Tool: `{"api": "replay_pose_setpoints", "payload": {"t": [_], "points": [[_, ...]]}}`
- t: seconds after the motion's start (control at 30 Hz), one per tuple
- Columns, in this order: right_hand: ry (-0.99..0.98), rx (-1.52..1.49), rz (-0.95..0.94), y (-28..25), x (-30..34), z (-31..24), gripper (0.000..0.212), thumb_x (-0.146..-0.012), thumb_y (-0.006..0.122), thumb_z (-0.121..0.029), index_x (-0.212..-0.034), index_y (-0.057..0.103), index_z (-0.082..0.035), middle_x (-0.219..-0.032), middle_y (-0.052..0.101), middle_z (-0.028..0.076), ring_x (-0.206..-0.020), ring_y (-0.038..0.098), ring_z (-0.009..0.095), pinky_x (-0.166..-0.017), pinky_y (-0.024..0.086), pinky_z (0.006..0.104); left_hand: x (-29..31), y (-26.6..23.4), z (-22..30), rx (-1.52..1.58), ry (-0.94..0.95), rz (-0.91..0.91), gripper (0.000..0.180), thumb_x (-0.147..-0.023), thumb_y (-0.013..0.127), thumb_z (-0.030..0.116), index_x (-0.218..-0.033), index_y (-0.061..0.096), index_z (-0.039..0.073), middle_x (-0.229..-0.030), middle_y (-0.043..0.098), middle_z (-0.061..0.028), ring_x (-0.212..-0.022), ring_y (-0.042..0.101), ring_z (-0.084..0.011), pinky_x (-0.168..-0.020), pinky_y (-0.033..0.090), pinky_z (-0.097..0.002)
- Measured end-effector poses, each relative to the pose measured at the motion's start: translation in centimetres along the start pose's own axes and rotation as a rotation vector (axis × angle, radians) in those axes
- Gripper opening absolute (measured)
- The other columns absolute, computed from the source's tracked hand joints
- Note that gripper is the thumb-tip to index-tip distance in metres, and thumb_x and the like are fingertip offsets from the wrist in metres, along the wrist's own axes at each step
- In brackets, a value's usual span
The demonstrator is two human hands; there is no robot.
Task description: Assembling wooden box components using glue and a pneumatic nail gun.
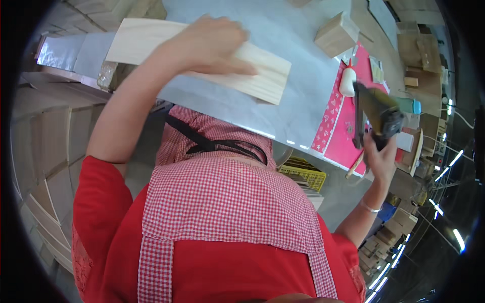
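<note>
Board (275,76) over counter (303,118); left hand (214,45) atop it, finger closure: cannot tell. Right of board, right hand (380,156), fingers wrapped round tool (386,111); bottle (348,82) between. Risks: tool swung boardward could clip bottle; loose left hold, board may skid

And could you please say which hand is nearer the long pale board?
Left: the left hand is on the board; the right hand is off to its right, gripping a tool.

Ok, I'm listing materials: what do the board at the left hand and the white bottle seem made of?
Board: apparently bare wood, pale and matt, with grain lines running along its length. White bottle: probably plastic, smooth, judging by its even, rounded body; the exact kind stays open.
</note>
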State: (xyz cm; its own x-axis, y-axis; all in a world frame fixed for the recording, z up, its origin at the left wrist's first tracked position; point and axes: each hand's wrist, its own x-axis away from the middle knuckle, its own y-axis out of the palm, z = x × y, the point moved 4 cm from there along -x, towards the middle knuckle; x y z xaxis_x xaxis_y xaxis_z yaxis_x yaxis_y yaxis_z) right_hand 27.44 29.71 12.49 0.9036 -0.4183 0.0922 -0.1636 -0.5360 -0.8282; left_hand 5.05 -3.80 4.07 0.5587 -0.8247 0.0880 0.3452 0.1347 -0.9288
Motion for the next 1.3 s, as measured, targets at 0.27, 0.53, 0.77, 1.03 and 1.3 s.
{"api": "replay_pose_setpoints", "payload": {"t": [0.27,0.53,0.77,1.03,1.3], "points": [[0.044,0.535,0.352,4.5,4.4,14.5,0.063,-0.080,0.060,-0.002,-0.140,0.044,-0.005,-0.112,0.064,0.028,-0.094,0.064,0.045,-0.080,0.051,0.0498,-2.2,-7.6,2.1,0.171,0.070,-0.012,0.044,-0.088,0.065,0.040,-0.091,0.060,-0.004,-0.085,0.063,-0.0184,-0.074,0.057,-0.0328,-0.066,0.045,-0.0385],[0.294,0.568,0.309,6.9,3.7,18.2,0.068,-0.079,0.063,-0.008,-0.144,0.041,-0.008,-0.115,0.064,0.026,-0.098,0.064,0.042,-0.083,0.050,0.0524,-5.3,-7.0,1.0,0.309,0.096,0.148,0.034,-0.090,0.062,0.031,-0.092,0.058,-0.003,-0.085,0.063,-0.0172,-0.077,0.059,-0.0326,-0.070,0.048,-0.0392],[0.396,0.614,0.322,8.7,3.7,17.7,0.069,-0.082,0.068,-0.016,-0.143,0.039,-0.007,-0.112,0.065,0.024,-0.100,0.064,0.043,-0.083,0.051,0.0505,-6.3,0.2,3.8,-0.315,0.162,0.192,0.011,-0.082,0.061,0.012,-0.087,0.063,0.002,-0.086,0.067,-0.0180,-0.085,0.067,-0.0332,-0.071,0.053,-0.0439],[0.387,0.462,0.356,8.0,3.7,17.5,0.066,-0.083,0.069,-0.027,-0.138,0.044,-0.001,-0.097,0.068,0.026,-0.085,0.066,0.043,-0.074,0.053,0.0499,-4.7,4.5,5.2,-0.460,0.066,0.301,0.023,-0.080,0.067,0.015,-0.101,0.062,0.006,-0.110,0.064,-0.0141,-0.105,0.061,-0.0286,-0.086,0.050,-0.0422],[0.311,-0.332,0.511,-0.1,6.8,10.5,0.034,-0.090,0.068,-0.023,-0.107,0.055,0.003,-0.073,0.065,0.012,-0.061,0.063,0.020,-0.057,0.050,0.0309,-9.4,7.6,21.6,1.044,0.353,-0.064,0.029,-0.092,0.056,0.011,-0.119,0.059,-0.002,-0.115,0.064,-0.0184,-0.100,0.065,-0.0294,-0.088,0.052,-0.0390]]}}
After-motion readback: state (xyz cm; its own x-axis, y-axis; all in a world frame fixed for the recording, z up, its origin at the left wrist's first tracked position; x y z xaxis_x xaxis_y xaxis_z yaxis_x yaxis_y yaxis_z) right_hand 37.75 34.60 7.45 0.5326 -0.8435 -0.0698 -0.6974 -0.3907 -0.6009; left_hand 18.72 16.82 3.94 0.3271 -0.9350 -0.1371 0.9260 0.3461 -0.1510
